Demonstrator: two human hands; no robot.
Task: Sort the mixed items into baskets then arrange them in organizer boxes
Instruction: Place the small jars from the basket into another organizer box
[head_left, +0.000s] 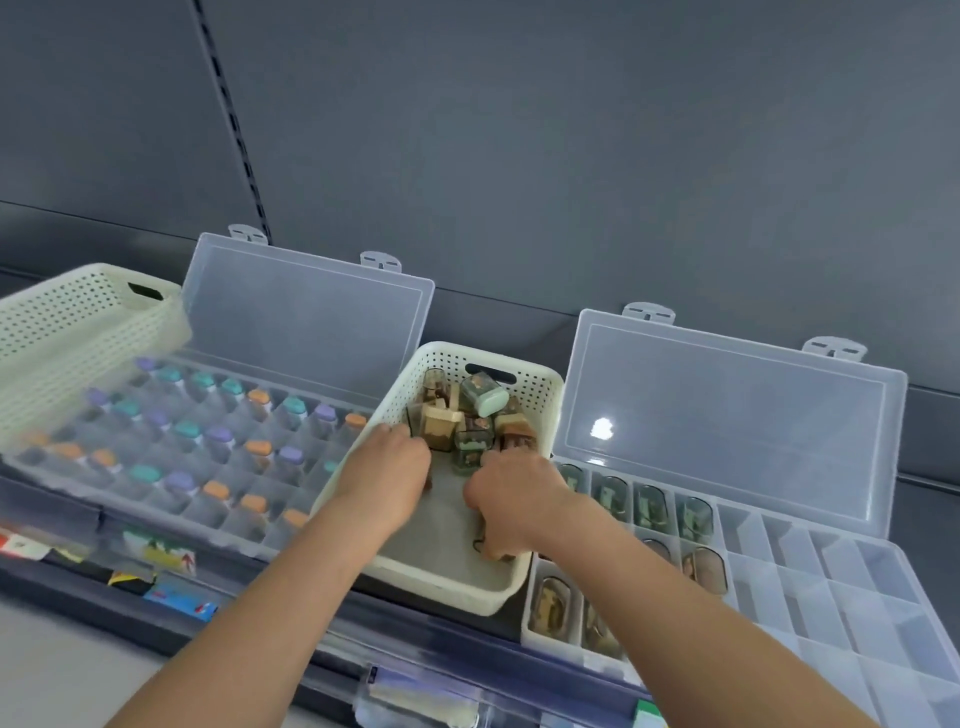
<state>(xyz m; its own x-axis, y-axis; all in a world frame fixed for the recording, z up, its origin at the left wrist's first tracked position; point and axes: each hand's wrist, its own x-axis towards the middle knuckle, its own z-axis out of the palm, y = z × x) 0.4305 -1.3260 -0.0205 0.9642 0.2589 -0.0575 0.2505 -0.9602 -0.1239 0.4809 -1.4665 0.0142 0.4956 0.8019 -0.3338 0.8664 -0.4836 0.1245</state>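
Note:
A cream perforated basket (540, 387) sits in the middle of the shelf, holding several small clear bottles (483, 397) with brownish contents and pale caps. Both my hands reach into it. My left hand (387, 470) has its fingers curled down among the bottles; something small and brown shows under its fingers. My right hand (511, 499) grips a small brownish bottle low in the basket. To the right lies an open clear organizer box (810, 582) with several of the same bottles in its left compartments.
On the left lies a second open organizer box (171, 447) filled with small bottles capped in teal, purple and orange. Another cream basket (78, 332) rests on its far left end. The shelf's front rail (171, 587) carries price labels.

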